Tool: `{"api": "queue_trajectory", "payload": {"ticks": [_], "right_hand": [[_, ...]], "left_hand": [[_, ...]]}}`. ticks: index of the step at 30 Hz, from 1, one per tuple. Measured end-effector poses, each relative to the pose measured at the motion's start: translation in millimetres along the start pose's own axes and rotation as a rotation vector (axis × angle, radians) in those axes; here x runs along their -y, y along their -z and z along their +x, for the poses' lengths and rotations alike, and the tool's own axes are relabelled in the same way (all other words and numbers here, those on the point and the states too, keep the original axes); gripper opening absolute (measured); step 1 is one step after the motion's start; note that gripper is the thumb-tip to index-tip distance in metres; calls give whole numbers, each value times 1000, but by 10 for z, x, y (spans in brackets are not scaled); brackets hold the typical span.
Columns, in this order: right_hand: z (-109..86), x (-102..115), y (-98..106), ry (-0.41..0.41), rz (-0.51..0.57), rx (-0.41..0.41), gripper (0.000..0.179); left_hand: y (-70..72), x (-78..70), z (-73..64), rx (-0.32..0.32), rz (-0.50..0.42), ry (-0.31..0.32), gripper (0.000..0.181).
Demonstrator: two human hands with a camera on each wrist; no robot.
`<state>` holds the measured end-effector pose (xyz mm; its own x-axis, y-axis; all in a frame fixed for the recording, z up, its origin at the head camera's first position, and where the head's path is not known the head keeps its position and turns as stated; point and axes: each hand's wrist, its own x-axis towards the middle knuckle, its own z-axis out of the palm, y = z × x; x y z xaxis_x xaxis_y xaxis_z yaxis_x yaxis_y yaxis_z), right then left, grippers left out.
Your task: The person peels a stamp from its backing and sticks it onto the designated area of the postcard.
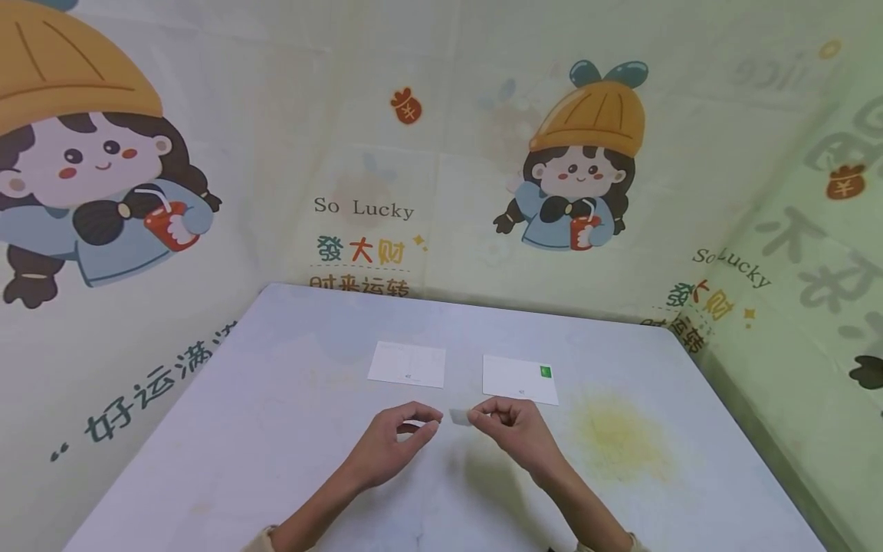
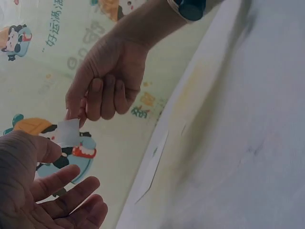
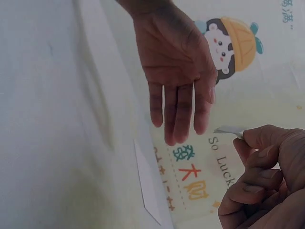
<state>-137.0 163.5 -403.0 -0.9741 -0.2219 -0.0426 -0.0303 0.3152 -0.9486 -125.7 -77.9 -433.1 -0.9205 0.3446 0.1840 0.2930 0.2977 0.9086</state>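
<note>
Between thumb and index finger, my right hand [image 1: 519, 435] pinches a small pale square piece of paper [image 1: 459, 417] by one edge. The piece is held up over the white table, and its near side looks plain in the left wrist view. My left hand [image 1: 393, 448] is beside it with the fingers loosely extended, holding nothing; a gap separates its fingertips from the paper [image 3: 228, 129] in the right wrist view. Just beyond the hands lie two white cards: a plain one [image 1: 408, 365] on the left and one with a green stamp [image 1: 517, 380] on the right.
The white tabletop [image 1: 228, 460] has a yellowish patch [image 1: 624, 437] at the right. Behind and beside the table hangs a pale printed sheet [image 1: 455, 153] with cartoon figures and lettering.
</note>
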Motion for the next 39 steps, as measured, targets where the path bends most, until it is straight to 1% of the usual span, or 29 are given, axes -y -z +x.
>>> {"api": "queue_trajectory", "payload": {"ticks": [5, 10, 13, 20, 25, 28, 33, 39], "right_hand": [[-31, 52, -9, -26, 85, 41, 26], [-45, 62, -24, -53, 167, 88, 36], [-43, 51, -31, -64, 200, 115, 39], [-38, 28, -40, -67, 238, 163, 42], [-40, 4, -45, -72, 262, 171, 44], [-39, -8, -39, -81, 266, 164, 40], [-39, -28, -25, -90, 266, 157, 32], [-39, -54, -8, -88, 274, 168, 29]], "left_hand": [[-27, -38, -23, 4, -42, 27, 26], [-34, -75, -44, 18, -123, 63, 28], [-39, -91, -44, 25, -153, 78, 28], [-61, -122, -43, 52, -163, 77, 25], [-77, -119, -39, 49, -146, 60, 21], [-87, -126, -40, 48, -131, 54, 21], [-102, -141, -46, 54, -131, 47, 21], [-112, -173, -47, 56, -135, 50, 18]]}}
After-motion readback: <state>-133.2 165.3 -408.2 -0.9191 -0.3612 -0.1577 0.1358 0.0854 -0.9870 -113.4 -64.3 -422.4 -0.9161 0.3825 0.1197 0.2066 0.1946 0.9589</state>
